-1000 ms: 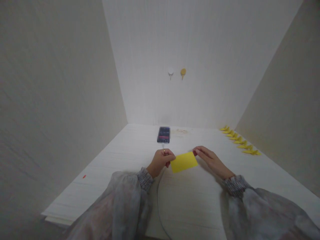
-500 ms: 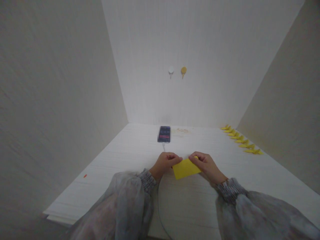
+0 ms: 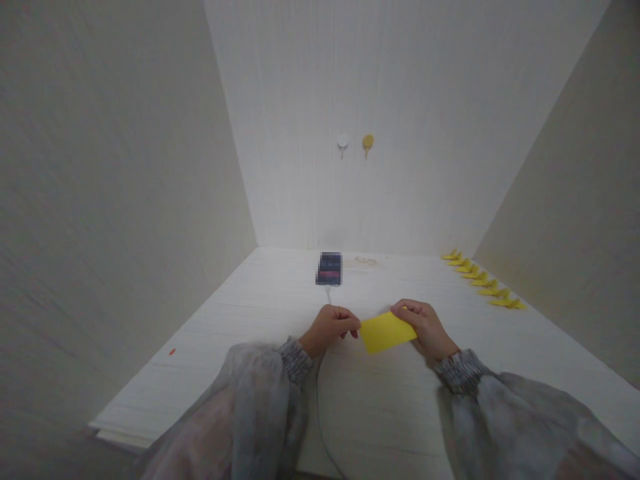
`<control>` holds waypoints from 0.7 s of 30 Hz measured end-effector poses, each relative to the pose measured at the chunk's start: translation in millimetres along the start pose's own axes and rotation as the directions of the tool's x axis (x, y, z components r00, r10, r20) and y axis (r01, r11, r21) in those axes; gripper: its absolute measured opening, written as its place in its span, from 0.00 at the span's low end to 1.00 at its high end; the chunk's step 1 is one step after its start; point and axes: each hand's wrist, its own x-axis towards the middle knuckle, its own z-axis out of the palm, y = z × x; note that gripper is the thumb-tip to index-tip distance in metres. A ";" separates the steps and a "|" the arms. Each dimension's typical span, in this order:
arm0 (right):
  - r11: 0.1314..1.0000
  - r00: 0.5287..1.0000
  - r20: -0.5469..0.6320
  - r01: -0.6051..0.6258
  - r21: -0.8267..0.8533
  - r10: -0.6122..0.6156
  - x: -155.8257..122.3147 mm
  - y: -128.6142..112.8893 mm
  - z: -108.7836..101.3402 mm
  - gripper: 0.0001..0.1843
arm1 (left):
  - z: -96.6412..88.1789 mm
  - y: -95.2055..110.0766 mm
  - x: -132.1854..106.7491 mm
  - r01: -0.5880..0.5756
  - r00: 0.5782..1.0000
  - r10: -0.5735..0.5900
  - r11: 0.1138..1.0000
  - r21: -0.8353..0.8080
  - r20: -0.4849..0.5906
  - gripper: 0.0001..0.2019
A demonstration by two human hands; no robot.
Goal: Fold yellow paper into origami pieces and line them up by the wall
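A yellow rectangular piece of paper (image 3: 389,332), tilted with its right side higher, is held above the white table. My right hand (image 3: 425,325) pinches its upper right part, thumb on top and the other fingers behind. At the left corner of the paper, the closed fingertips of my left hand (image 3: 336,328) meet the edge, with the thumb and forefinger pressed together. A ring shows on a finger of that hand.
Several folded yellow paper pieces (image 3: 483,281) stand in a row along the table's right side. A phone (image 3: 329,269) with a cable (image 3: 320,407) lies near the back wall. A small orange scrap (image 3: 172,351) lies at left. Two hooks, white (image 3: 343,141) and yellow (image 3: 368,141), hang on the wall.
The yellow paper has shifted right and slightly up with my right hand. My left hand stays nearly in place, its fingertips now only at the paper's left corner.
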 end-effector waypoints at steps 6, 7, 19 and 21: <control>0.999 1.000 -0.004 -0.012 0.031 0.012 1.5 -2.1 -7.9 0.10 | -4.7 3.8 -2.0 -0.067 0.993 0.062 0.997 -0.046 -0.096 0.09; 1.000 1.000 0.020 -0.024 0.020 0.023 0.7 -2.6 -6.7 0.10 | -4.0 5.0 -1.7 -0.084 0.991 0.076 0.994 -0.066 -0.113 0.10; 0.984 0.989 0.063 0.137 -0.109 -0.131 -3.7 -6.8 21.1 0.15 | 9.3 3.4 4.1 0.039 0.998 -0.048 0.981 -0.189 -0.043 0.13; 0.981 0.983 0.070 0.173 -0.091 -0.167 -2.7 -6.3 23.2 0.15 | 7.0 5.0 5.2 -0.014 0.989 -0.012 0.984 -0.180 -0.145 0.13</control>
